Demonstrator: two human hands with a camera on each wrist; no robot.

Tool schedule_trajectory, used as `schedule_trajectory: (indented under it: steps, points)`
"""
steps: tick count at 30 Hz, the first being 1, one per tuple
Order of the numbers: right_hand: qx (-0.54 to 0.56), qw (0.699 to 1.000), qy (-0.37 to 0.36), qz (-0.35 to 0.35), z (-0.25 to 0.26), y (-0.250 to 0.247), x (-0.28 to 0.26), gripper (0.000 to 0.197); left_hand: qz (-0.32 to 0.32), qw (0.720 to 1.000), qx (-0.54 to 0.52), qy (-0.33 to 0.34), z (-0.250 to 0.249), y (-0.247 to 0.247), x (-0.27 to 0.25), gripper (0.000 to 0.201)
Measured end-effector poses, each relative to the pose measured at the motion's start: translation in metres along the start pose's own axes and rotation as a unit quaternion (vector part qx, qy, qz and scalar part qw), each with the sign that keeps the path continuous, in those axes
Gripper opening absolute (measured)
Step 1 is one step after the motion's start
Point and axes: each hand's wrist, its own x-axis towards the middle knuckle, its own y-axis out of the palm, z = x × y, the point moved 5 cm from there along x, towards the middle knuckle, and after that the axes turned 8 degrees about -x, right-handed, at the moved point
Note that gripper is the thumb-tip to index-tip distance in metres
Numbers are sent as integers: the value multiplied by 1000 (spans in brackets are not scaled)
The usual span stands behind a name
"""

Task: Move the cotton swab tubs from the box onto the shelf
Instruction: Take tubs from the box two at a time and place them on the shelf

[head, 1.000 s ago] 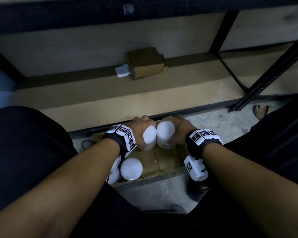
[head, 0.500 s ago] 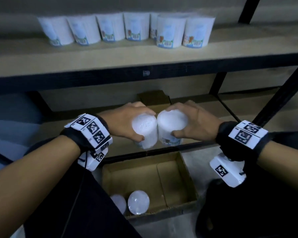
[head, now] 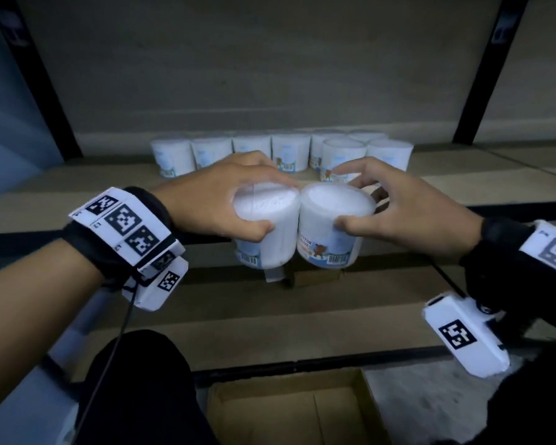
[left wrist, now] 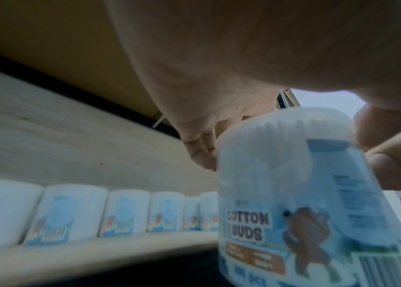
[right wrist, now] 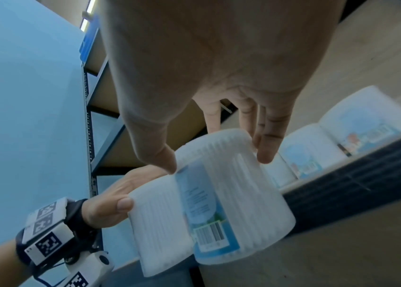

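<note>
My left hand (head: 235, 200) grips a white cotton swab tub (head: 267, 232) from above, with the thumb on its near side. My right hand (head: 385, 203) holds a second tub (head: 331, 232) the same way, and the two tubs touch side by side. Both hang in front of the shelf (head: 77, 184), just below its front edge. A row of several tubs (head: 289, 152) stands at the back of that shelf. The left wrist view shows the held tub (left wrist: 300, 198) with a "COTTON BUDS" label. In the right wrist view both held tubs (right wrist: 229, 196) show, and the left hand (right wrist: 111, 207) grips one.
The open cardboard box (head: 289, 409) sits on the floor below, between my knees. Black uprights (head: 485, 72) frame the shelf bay. A lower shelf (head: 238, 329) holds a small brown carton (head: 315, 277), partly hidden behind the tubs. A blue wall (head: 10, 123) is at left.
Both hands lifted the two tubs out of the box and up from the lower shelf level to the front of the shelf with the row of tubs.
</note>
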Motion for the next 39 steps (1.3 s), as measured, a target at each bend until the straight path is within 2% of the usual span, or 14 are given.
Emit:
schedule_trajectory:
  steps: [5, 8, 13, 17, 22, 26, 30, 33, 36, 39]
  points:
    - [-9, 999, 0, -43, 12, -16, 42, 64, -35, 999, 31, -14, 11, -37, 18, 65]
    - [-21, 999, 20, -45, 12, -15, 64, 64, -47, 998, 25, -46, 25, -45, 28, 66]
    - [-36, 998, 25, -50, 8, 0, 90, 61, -41, 996, 32, -79, 52, -41, 39, 65]
    - [-33, 998, 38, -29, -1, 14, 104, 73, -34, 996, 18, -81, 66, -31, 42, 63]
    - [-26, 999, 44, -15, -7, 20, 112, 58, -43, 996, -24, -78, 75, -24, 42, 60]
    - [-39, 998, 37, -23, -4, 19, 112, 56, -63, 995, -29, -77, 80, -25, 41, 56]
    - [-102, 994, -4, -42, 1, 16, 106, 50, -110, 991, -27, -72, 82, -26, 34, 45]
    - [-159, 983, -52, -82, 12, 13, 98, 32, -188, 981, -10, -54, 73, -27, 23, 35]
    - [-185, 973, -86, -107, 24, 13, 91, 23, -250, 968, -22, -26, 58, -26, 11, 23]
    - [-210, 965, -104, -115, 29, 18, 88, 20, -263, 964, -37, -30, 52, -20, 3, 21]
